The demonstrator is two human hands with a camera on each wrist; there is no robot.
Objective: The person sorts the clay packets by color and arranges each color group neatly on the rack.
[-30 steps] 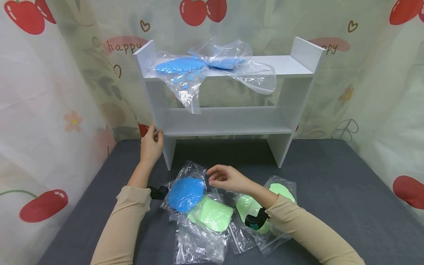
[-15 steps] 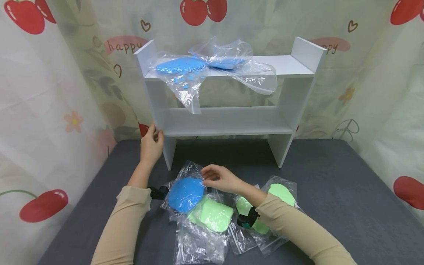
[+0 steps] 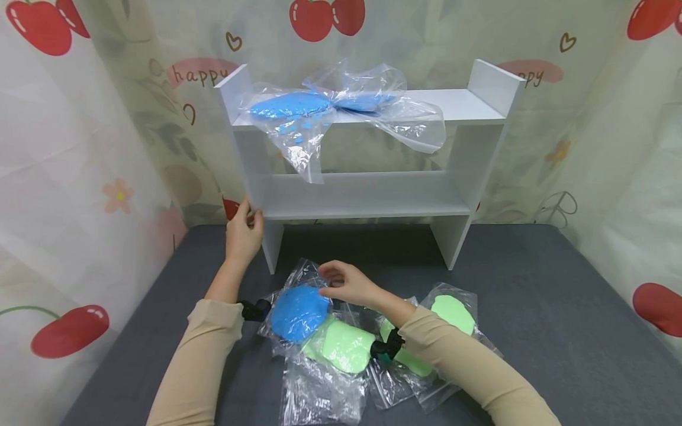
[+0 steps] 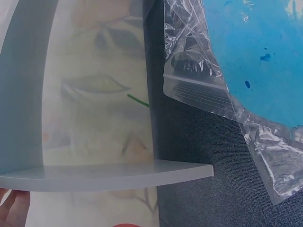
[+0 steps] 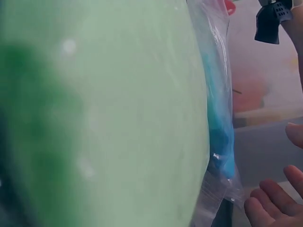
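A green bag point(image 3: 348, 346) lies on the counter point(image 3: 543, 319) beside the blue bag point(image 3: 297, 313). The right grip point(image 3: 351, 285), loosely curved, empty, hovers at the latter's edge. The left grip point(image 3: 243, 239), relaxed, grasping nothing, touches the white shelf point(image 3: 367, 202), probably steadying it; limp blue bundles point(image 3: 292, 105) lie along its top.

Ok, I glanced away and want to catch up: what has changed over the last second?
The right hand moved leftward, its fingertips now at the near blue bag; contact can't be told. Nothing was visibly taken up or let go. The left hand stayed at the side of the white shelf, and the bags on its top and the green bags stayed put.
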